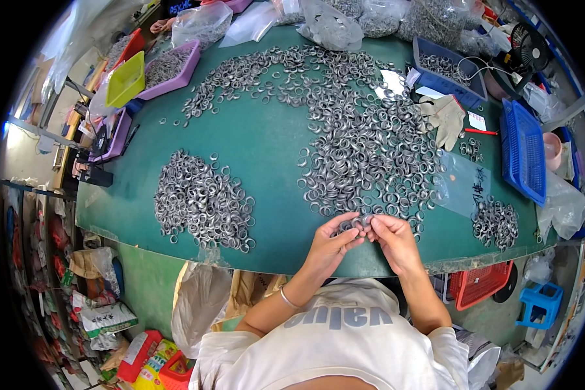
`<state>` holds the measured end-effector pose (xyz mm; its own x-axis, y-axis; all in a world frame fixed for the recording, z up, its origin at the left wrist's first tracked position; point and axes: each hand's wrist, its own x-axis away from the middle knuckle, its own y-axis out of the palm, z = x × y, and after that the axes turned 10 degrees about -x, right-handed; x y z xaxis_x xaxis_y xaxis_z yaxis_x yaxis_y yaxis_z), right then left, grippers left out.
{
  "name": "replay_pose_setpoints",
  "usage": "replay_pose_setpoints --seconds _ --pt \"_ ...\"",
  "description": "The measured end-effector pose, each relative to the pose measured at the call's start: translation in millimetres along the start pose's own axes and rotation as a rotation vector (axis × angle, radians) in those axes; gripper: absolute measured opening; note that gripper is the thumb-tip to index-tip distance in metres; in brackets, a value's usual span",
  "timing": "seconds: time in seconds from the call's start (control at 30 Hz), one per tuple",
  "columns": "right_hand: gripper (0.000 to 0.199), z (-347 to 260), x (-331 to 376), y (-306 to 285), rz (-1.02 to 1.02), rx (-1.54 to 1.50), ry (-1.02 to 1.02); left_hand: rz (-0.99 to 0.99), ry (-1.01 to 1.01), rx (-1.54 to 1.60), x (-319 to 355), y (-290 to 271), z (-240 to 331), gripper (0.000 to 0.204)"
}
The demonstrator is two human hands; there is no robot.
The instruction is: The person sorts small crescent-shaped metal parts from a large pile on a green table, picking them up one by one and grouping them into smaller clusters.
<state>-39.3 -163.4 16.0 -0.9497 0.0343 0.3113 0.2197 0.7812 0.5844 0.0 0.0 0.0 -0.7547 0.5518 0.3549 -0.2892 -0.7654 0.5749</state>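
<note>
Left hand [328, 244]: fingers curled round a few grey rings [346, 225]; right hand [396, 244]: thumb and fingertips pinching apparently 1 ring [367, 220] beside them, above the green table [276, 221]. Handling: probably light, stiff, somewhat slippery; best gripped across the outer rim. Beyond: large ring heap [364, 143]. Hidden: exact count in left palm, fingers covering

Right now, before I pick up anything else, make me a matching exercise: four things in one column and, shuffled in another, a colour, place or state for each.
Things:
1. Left hand
2. Glove
3. Fan
4. Stool

Descriptions:
A. Blue, lower right
B. Holding rings
C. Black, upper right
D. Pale, on the table

Pairs: 1-B, 2-D, 3-C, 4-A.
</note>
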Motion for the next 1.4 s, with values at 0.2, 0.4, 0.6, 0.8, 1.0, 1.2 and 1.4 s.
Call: replay_pose_setpoints --seconds 0.2,0.4,0.6,0.8,1.0,1.2,1.4 --pt "0.024 -8.1 16.9 22.2 0.023 1.062 -0.804 -0.058 -0.093 0.200 4.1 6.9 4.4 0.029" --pt "0.023 -4.2 17.8 28.5 -0.083 1.149 -0.836 -0.016 -0.123 0.107 2.2 1.4 1.5 0.022" --pt "0.023 0.2 21.5 39.6 -0.059 0.908 -0.687 0.083 -0.065 0.140 14.1 -23.8 22.4 0.018" --pt "0.025 21.7 15.6 29.2 -0.093 0.888 -0.497 0.455 0.228 -0.255 22.6 -93.7 103.8 0.022" --pt "0.023 33.2 18.9 37.3 -0.132 0.860 -0.454 0.915 0.601 -1.296 15.4 -201.2 199.6 0.015" --pt "0.015 35.9 17.6 33.8 -0.154 0.960 -0.547 0.658 0.603 -1.818 -19.0 -254.6 223.7 0.013" --pt "0.013 35.2 22.4 21.4 -0.050 1.137 -0.760 0.545 0.341 -1.913 -22.7 -261.1 221.8 0.015"
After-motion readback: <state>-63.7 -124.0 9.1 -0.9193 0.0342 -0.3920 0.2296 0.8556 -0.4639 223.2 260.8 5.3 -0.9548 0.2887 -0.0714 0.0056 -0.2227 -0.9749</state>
